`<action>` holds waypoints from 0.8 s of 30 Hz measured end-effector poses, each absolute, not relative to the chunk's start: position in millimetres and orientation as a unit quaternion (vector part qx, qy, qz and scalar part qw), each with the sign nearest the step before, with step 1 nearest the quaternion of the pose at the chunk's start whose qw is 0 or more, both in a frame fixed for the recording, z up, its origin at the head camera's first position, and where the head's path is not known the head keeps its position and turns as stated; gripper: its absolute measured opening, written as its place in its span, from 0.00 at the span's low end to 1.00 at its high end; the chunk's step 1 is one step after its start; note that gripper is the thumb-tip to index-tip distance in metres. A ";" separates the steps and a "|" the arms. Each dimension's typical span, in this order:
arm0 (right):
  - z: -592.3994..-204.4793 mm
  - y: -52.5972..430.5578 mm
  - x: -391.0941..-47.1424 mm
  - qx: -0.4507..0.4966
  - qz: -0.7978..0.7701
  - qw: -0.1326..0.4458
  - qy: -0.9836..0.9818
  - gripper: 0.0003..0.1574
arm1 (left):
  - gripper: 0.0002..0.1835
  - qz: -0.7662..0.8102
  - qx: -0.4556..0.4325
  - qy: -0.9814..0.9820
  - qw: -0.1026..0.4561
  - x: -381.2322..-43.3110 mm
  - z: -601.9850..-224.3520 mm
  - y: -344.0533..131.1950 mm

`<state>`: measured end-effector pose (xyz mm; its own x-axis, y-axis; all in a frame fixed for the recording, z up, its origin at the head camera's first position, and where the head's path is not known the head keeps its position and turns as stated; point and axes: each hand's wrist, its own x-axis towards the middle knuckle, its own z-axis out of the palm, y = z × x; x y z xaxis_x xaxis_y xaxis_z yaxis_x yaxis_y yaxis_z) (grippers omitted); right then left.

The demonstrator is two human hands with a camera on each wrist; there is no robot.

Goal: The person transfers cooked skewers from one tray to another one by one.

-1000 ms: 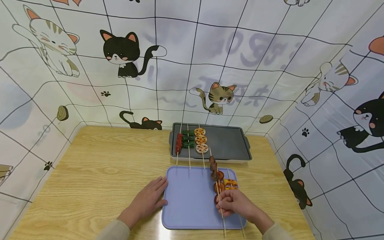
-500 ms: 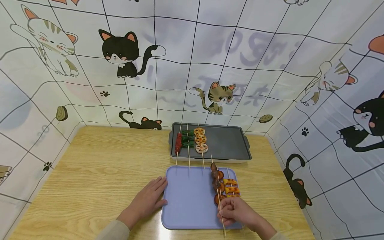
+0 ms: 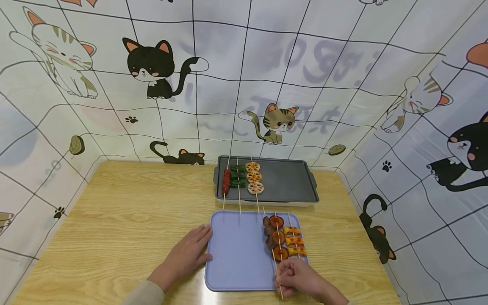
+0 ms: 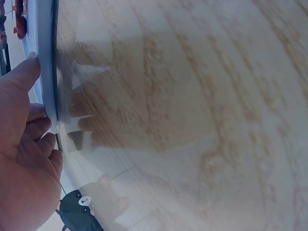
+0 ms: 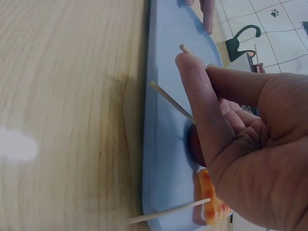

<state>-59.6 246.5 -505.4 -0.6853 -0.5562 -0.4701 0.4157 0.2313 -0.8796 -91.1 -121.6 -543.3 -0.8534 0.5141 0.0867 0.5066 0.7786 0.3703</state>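
Note:
My right hand (image 3: 299,279) pinches the bare stick end of a skewer of dark brown chunks (image 3: 269,233) between thumb and fingers. That skewer is over the right half of a lavender tray (image 3: 240,254), just left of a skewer of round reddish-brown slices (image 3: 278,238). Whether it touches the tray I cannot tell. Farther right on the tray is a skewer of yellow grilled pieces (image 3: 295,241). My left hand (image 3: 187,252) rests at the tray's left edge, fingers extended; in the left wrist view its thumb touches the tray rim (image 4: 46,62).
Behind the tray stands a dark grey grill pan (image 3: 286,180). On its left side lie a red skewer (image 3: 226,182), a green vegetable skewer (image 3: 238,176) and a lotus root skewer (image 3: 254,176), sticks overhanging the front. Cat-printed cloth walls (image 3: 217,97) enclose the wooden table (image 3: 152,199).
My right hand has drawn back toward me with the brown-chunk skewer, which has shifted from over the round slices to their left. The left hand has stayed at the tray edge.

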 end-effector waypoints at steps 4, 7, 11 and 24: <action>-507.5 244.3 -58.9 -0.031 -0.610 0.391 0.688 0.08 | 0.36 0.190 0.273 0.943 -0.005 -91.0 -546.7 -122.8; -507.6 241.9 -59.1 -0.010 -0.600 0.387 0.700 0.09 | 0.36 0.188 0.276 0.943 -0.017 -90.8 -548.6 -123.3; -508.4 238.5 -59.7 0.009 -0.585 0.378 0.717 0.09 | 0.36 0.190 0.274 0.943 -0.014 -90.7 -549.4 -123.2; -515.7 229.7 -57.2 0.021 -0.585 0.346 0.733 0.12 | 0.36 0.188 0.272 0.944 0.001 -91.6 -547.7 -122.3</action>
<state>-57.2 229.7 -515.7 -0.7595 -0.3745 -0.5320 0.4354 0.3150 -0.8433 -91.6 -122.3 -547.7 -0.8516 0.5146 0.0997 0.5136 0.7812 0.3549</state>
